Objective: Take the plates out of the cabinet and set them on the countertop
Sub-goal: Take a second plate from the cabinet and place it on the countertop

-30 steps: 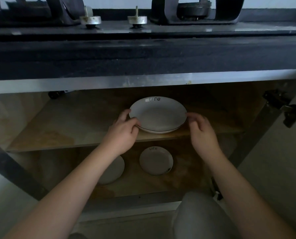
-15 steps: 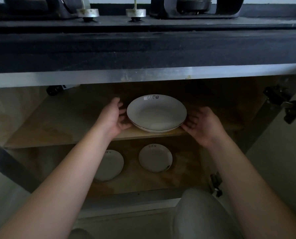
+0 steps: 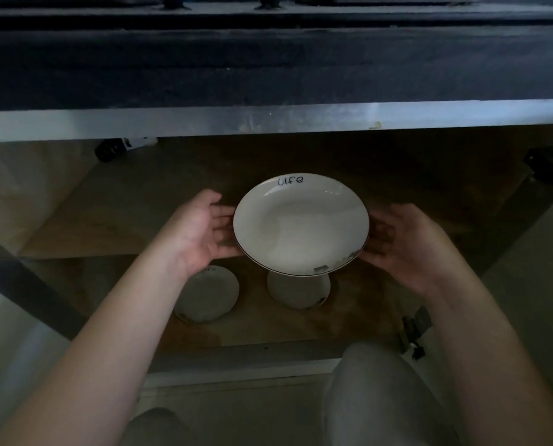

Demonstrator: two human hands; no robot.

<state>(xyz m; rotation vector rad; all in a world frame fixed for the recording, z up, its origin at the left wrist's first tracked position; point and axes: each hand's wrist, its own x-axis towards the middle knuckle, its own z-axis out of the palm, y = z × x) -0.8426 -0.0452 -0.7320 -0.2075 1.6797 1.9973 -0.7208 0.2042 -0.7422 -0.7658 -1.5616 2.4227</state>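
I hold a white plate (image 3: 301,224) between my two hands, level, at the front edge of the cabinet's upper shelf (image 3: 114,226). It is round and shallow with a thin dark line along its rim, and "life" is handwritten in black near its far edge. My left hand (image 3: 201,231) has its palm turned up, fingers reaching under the plate's left side; my right hand (image 3: 404,243) cups the right side the same way, fingertips hidden beneath. On the lower shelf (image 3: 349,317) lie two smaller white plates (image 3: 207,296), side by side, the left one carrying similar writing. The dark countertop (image 3: 268,59) runs above.
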